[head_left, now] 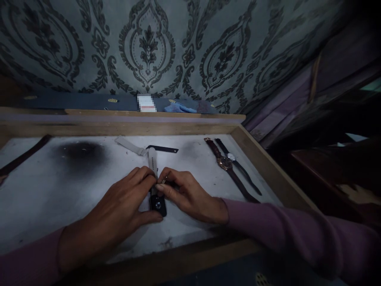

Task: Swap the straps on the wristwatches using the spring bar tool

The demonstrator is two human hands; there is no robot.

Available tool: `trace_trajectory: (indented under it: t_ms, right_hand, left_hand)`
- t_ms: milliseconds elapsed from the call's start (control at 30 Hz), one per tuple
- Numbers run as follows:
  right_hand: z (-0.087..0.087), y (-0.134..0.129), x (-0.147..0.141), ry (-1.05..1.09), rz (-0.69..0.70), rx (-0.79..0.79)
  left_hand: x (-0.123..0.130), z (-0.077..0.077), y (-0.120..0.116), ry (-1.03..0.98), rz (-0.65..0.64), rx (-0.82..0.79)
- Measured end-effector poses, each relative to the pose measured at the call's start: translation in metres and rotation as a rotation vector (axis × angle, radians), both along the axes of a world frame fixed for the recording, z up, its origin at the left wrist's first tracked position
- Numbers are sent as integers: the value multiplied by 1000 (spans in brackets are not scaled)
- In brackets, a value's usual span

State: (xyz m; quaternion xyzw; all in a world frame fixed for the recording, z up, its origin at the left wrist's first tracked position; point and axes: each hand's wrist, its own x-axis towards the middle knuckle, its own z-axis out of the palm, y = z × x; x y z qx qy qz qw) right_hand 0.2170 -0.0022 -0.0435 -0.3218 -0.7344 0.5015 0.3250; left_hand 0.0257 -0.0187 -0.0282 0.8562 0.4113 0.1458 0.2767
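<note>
Beyond the far edge of the table [119, 130] we see a grey-blue wall [149, 47] with a dark floral pattern. Past the far right corner we make out folded purple cloth [278, 101], in dim light, with deep shadow.

head-worn camera | faces forward-down | near, above hands [126, 200] | reaches patterned wall [149, 51]

Open gap right of hands [186, 194], brown-strapped watch [225, 163] beyond, raised wooden rim [178, 129] behind

Purple sleeves [262, 218], a black watch [158, 205], a pale grey strap [152, 159] and a brown-rimmed white table [190, 157] contrast with a grey-blue backdrop [114, 31] patterned in dark floral medallions [149, 47].
</note>
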Motion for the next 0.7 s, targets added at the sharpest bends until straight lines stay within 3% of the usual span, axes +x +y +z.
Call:
trace_trajectory:
  t_ms: [333,700]
  right_hand:
    - [4,3,2,-25,47,35]
    - [5,2,1,-174,111,351]
  left_hand:
    - [2,4,0,16,12,-32]
    - [0,2,0,0,5,-28]
